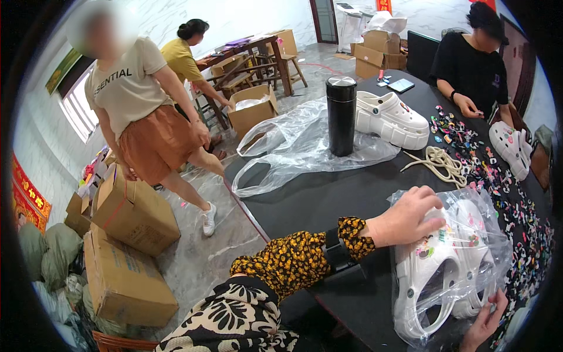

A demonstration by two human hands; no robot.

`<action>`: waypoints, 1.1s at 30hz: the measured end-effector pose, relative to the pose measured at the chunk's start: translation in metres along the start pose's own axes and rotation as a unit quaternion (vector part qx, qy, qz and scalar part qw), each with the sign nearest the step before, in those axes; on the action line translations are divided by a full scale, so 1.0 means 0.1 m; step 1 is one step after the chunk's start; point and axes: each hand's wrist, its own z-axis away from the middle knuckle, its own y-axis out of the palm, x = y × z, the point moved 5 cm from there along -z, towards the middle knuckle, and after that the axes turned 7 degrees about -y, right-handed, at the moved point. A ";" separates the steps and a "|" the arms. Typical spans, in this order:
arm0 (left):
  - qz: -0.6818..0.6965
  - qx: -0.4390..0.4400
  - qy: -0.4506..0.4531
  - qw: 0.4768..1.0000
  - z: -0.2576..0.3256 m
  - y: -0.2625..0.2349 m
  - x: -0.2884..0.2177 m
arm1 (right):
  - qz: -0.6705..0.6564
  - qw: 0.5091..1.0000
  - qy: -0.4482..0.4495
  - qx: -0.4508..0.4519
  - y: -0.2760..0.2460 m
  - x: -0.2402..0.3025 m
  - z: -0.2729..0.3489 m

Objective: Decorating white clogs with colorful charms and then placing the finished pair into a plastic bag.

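A pair of white clogs point(427, 276) with colourful charms lies inside a clear plastic bag point(501, 249) on the black table. From the left, my left hand point(407, 218) reaches over the bag's upper end, fingers bent and thumb apart, touching the plastic above the clogs. My right hand point(488, 322) is at the bag's lower right edge with its fingers curled against the plastic; part of it is cut off by the picture's rim. Beside the bag, many small colourful shoe charms point(525, 234) are spread along the table's right side.
A black bottle point(341, 117) stands on an empty plastic bag point(287, 141), near another white clog point(393, 120) and a cream cord point(440, 166). Across the table, a person in black point(472, 70) handles charms beside a decorated clog point(510, 149). Cartons point(132, 276) and another person point(141, 88) are at left.
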 end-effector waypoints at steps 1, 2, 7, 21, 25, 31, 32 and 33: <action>0.001 0.000 -0.001 1.000 0.01 0.01 0.00 | -0.004 1.000 0.026 0.000 -0.02 -0.01 0.02; -0.003 0.003 0.002 1.000 0.01 0.02 0.00 | -0.014 0.999 0.006 -0.031 -0.02 -0.08 0.06; -0.001 0.020 -0.011 1.000 0.01 0.05 0.07 | -0.020 0.997 0.060 -0.047 -0.04 -0.51 0.26; 0.013 0.015 -0.018 1.000 0.00 0.08 0.13 | -0.039 0.995 0.052 -0.073 0.02 -0.58 0.26; 0.012 -0.032 -0.011 0.999 0.00 0.03 0.20 | -0.058 0.996 0.044 -0.050 0.03 -0.57 0.29; 0.012 -0.036 -0.078 0.996 -0.03 -0.01 0.32 | -0.033 0.996 0.054 -0.067 -0.01 -0.57 0.28; 0.013 -0.036 -0.078 0.996 -0.03 0.00 0.33 | -0.033 0.996 0.054 -0.067 -0.01 -0.57 0.27; 0.010 -0.046 -0.086 0.995 -0.03 0.00 0.33 | -0.033 0.994 0.064 -0.079 -0.02 -0.57 0.27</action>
